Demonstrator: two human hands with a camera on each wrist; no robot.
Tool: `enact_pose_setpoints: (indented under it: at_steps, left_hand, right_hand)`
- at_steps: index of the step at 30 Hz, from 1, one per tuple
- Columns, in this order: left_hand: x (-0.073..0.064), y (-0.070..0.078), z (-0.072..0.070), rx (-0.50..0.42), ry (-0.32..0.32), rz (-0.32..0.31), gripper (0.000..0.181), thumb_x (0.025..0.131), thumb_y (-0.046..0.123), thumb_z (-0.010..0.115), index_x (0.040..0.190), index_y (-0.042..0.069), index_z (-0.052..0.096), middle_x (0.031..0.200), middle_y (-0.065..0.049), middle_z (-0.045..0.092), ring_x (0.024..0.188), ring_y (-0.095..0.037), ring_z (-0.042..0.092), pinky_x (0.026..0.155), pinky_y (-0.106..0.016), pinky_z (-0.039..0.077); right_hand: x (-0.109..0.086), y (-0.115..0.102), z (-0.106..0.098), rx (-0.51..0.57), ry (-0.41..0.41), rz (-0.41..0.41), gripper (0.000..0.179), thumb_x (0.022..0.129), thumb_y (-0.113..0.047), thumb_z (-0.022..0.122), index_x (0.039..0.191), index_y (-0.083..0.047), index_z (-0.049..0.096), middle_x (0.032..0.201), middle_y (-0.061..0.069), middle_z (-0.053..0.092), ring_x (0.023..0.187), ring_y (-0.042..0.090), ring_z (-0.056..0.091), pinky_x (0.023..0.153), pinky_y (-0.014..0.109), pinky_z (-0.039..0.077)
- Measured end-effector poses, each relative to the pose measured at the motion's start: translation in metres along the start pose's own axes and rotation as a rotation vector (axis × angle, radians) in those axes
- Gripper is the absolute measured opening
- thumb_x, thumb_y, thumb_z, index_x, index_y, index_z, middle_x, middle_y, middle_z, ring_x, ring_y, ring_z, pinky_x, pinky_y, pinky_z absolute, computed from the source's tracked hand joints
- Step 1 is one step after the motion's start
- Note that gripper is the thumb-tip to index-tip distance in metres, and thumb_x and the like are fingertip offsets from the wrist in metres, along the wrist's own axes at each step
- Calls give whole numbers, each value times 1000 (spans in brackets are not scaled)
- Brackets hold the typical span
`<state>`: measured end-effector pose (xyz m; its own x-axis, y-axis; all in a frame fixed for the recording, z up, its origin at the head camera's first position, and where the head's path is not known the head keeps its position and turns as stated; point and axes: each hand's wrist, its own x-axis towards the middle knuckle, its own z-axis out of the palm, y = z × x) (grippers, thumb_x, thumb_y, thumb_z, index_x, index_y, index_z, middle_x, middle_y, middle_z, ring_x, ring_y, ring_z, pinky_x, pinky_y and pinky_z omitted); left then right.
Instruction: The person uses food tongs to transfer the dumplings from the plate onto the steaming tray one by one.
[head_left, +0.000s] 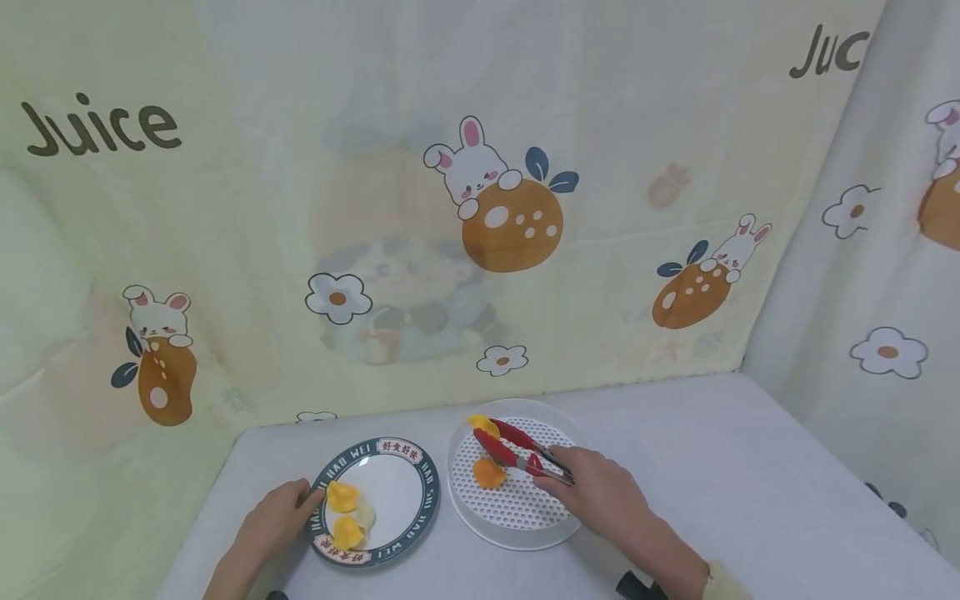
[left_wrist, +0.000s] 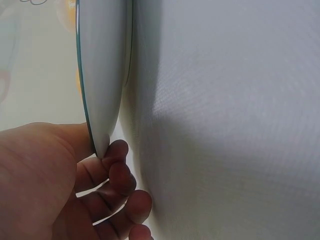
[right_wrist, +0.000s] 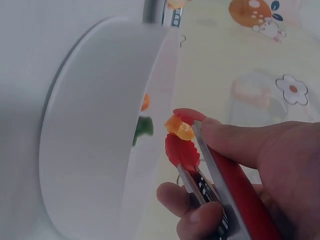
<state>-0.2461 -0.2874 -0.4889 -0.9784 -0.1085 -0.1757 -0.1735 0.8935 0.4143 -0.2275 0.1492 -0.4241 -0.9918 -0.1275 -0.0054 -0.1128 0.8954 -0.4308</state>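
My left hand pinches the left rim of a white plate with a teal lettered border. The left wrist view shows the thumb at the plate's edge and fingertips beneath it. Yellow pieces and a pale piece lie on the plate. My right hand holds tongs with red tips over a round white perforated tray. Between the tips is a yellow-orange piece. An orange piece lies on the tray. A green piece shows past its wall in the right wrist view.
The plate and tray stand side by side on a white-covered table. Behind them hangs a printed curtain with rabbits and flowers. A dark object shows by my right forearm.
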Motion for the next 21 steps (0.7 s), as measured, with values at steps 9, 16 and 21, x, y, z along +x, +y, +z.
enact_pose_setpoints:
  at_steps: [9,16,21]
  left_hand:
    - [1,0,-1,2,-9,-7,33,103,36,53,84,10,56,72,-4,53,67,-16,48,59,-30,40]
    - [1,-1,1,4,-5,-6,32,103,35,53,83,10,56,71,-4,52,67,-16,49,59,-29,40]
    - [3,-3,3,7,6,-3,33,103,35,53,83,10,56,71,-3,53,67,-16,49,59,-29,41]
  right_hand:
    - [8,24,-15,-48,5,17,57,86,-42,77,127,-4,65,89,3,67,70,16,52,55,29,41]
    - [13,30,-15,-89,-37,51,51,86,-40,78,120,-4,68,82,2,64,67,15,51,55,28,41]
    - [14,30,-15,-111,-67,80,53,85,-41,78,121,-3,67,93,6,69,71,17,53,57,28,43]
